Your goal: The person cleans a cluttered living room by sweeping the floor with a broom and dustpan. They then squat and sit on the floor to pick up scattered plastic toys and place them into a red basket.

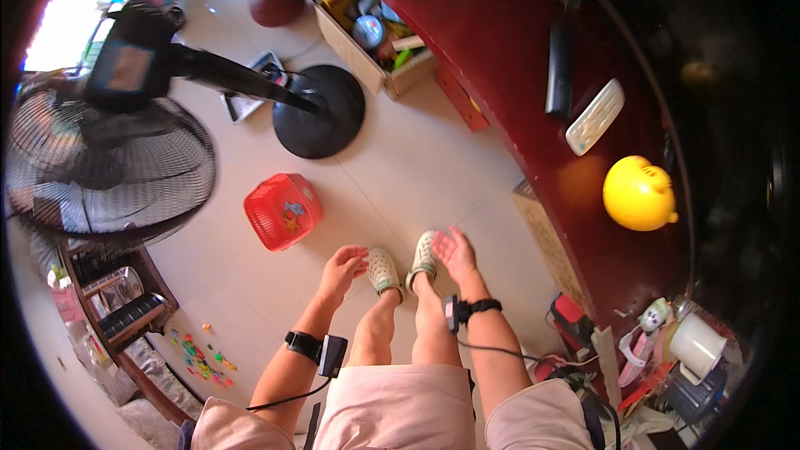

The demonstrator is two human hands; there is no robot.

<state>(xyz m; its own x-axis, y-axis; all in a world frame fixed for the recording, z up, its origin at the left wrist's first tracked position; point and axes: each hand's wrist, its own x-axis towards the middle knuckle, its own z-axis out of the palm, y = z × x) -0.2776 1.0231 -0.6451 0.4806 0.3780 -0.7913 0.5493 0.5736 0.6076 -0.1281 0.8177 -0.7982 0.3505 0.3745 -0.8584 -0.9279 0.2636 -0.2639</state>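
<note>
My left hand (345, 265) hangs over the tiled floor in front of me, its fingers loosely curled and apart, holding nothing. To the right, my right hand (455, 254) is spread with its palm partly turned up, also bare. Below them are my feet in pale clogs (382, 270). A red plastic basket (257, 205) stands on the floor to the left of my left hand, not touching it. Inside lie a blue-grey piece (294, 209) and an orange star-shaped piece (291, 222). Each wrist wears a strapped device with a cable.
A black standing fan (320, 111) is at the left. Small colourful pieces (203, 359) lie scattered at lower left, beside a wooden cabinet (119, 344). A dark red table (531, 131) runs along the right, bearing remotes (595, 117) and a yellow toy (639, 194). A cardboard box (350, 53) stands ahead.
</note>
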